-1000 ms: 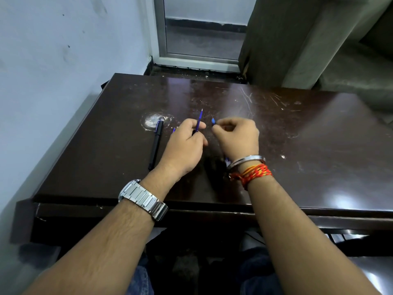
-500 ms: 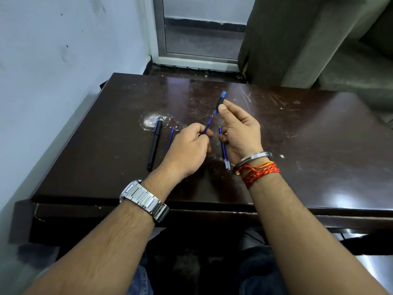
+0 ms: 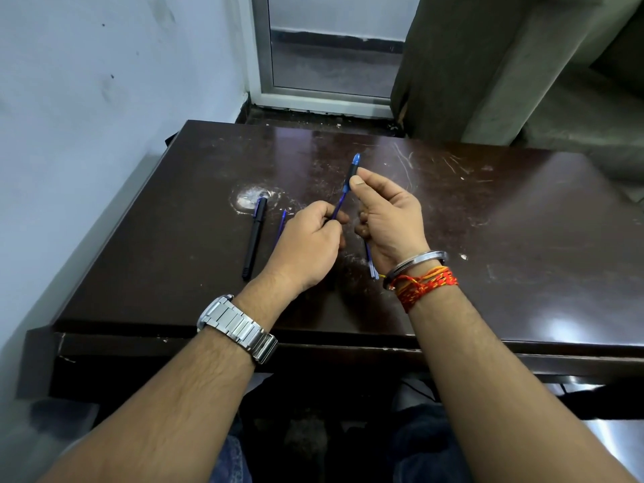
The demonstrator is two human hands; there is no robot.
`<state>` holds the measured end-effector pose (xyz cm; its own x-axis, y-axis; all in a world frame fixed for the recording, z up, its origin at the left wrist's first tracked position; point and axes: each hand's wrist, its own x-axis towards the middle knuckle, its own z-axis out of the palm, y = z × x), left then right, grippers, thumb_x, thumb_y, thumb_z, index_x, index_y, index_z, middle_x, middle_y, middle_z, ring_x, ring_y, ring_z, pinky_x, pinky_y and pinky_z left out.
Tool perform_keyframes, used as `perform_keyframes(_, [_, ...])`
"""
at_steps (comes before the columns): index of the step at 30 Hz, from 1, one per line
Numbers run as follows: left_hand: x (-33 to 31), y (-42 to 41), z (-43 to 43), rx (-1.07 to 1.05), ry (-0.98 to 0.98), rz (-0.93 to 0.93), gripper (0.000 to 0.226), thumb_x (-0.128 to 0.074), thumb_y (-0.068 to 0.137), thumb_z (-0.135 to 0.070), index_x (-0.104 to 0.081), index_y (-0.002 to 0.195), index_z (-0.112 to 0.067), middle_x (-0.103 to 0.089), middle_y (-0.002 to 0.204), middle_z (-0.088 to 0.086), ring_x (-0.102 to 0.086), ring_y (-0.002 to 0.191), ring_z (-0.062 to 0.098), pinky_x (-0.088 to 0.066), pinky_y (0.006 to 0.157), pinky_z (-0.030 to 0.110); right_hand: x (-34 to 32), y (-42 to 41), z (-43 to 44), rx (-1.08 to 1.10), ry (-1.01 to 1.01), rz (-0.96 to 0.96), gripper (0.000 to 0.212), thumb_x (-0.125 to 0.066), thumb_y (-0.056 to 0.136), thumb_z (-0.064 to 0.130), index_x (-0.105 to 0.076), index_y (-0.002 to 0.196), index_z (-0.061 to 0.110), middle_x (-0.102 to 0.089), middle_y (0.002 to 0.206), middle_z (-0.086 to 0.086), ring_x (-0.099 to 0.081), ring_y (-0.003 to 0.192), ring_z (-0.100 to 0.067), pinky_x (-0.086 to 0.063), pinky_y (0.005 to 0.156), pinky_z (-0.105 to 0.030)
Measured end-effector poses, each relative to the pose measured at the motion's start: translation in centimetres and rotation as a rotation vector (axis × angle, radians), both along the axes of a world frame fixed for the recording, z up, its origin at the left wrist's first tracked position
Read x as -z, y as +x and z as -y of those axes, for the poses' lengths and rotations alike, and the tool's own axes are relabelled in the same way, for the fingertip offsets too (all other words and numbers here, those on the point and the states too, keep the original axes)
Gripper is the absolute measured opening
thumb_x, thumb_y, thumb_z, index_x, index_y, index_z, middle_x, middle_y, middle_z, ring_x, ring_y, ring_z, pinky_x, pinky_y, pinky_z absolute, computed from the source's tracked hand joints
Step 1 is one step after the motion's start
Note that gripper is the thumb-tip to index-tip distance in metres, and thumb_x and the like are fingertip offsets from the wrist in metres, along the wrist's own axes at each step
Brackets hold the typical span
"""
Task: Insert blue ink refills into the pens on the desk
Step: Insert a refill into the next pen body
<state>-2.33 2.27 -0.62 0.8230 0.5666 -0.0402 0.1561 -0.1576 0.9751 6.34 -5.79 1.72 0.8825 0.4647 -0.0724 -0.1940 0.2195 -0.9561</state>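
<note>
Above the middle of the dark desk (image 3: pixel 488 238), both hands hold one blue pen (image 3: pixel 350 176) tilted up and away, its blue tip at the top. My right hand (image 3: pixel 386 217) pinches its black grip section between thumb and fingers. My left hand (image 3: pixel 310 242) grips the thin blue lower end (image 3: pixel 335 212); I cannot tell whether that is the refill or the barrel. A black capped pen (image 3: pixel 255 235) lies on the desk to the left. A loose blue refill (image 3: pixel 280 226) lies beside it. More blue pieces (image 3: pixel 371 261) lie under my right wrist, partly hidden.
A white scuffed patch (image 3: pixel 249 198) marks the desk by the black pen's top. A pale wall (image 3: pixel 87 116) runs close along the desk's left side. Behind the desk are a door frame (image 3: pixel 265 64) and a grey-green curtain (image 3: pixel 470 64).
A second ago my hands were low and close together with small blue parts. The right hand has since risen and turned palm-up, and the pen now stretches between both hands.
</note>
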Motion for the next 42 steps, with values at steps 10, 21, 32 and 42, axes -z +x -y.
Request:
perform_keyframes(10, [-0.1,-0.1,-0.1,-0.017,-0.025,0.032,0.031,-0.046,0.081,-0.020,-0.045,0.104,-0.042,-0.067,0.060,-0.012,-0.049,0.044,0.000,-0.034,0.050,0.032,-0.3,-0.5,0.0,-0.139,0.022,-0.076,0.022,-0.058,0.096,0.009,-0.064,0.117,0.003,-0.062,0.054,0.014,-0.048,0.036,0.000,-0.036,0.035,-0.015])
perform_keyframes(21, [0.2,0.1,-0.1,-0.007,-0.023,0.044,0.033,-0.046,0.078,-0.021,-0.045,0.102,-0.043,-0.068,0.061,-0.011,-0.050,0.044,0.000,-0.035,0.049,0.027,-0.7,-0.3,0.3,-0.213,-0.008,-0.086,0.017,-0.052,0.099,0.010,-0.068,0.105,0.012,-0.057,0.063,0.006,-0.033,0.049,-0.008,-0.029,0.041,-0.021])
perform_keyframes(32, [1.0,0.5,-1.1,-0.104,-0.033,0.075,0.030,-0.050,0.075,-0.028,-0.048,0.100,-0.044,-0.071,0.100,0.012,-0.049,0.058,0.011,-0.036,0.053,0.033,-0.1,-1.2,-0.2,-0.356,-0.088,-0.041,0.026,-0.051,0.098,0.004,-0.064,0.119,-0.002,-0.059,0.061,0.005,-0.045,0.042,0.000,-0.035,0.041,-0.017])
perform_keyframes(42, [0.9,0.7,-1.4,-0.117,-0.035,0.064,0.044,-0.048,0.074,-0.030,-0.049,0.118,-0.033,-0.059,0.076,-0.006,-0.048,0.058,0.010,-0.035,0.054,0.033,-0.3,-1.5,0.1,-0.345,-0.117,0.029,0.018,-0.056,0.096,0.006,-0.066,0.110,0.000,-0.066,0.066,0.005,-0.057,0.045,0.002,-0.037,0.039,-0.012])
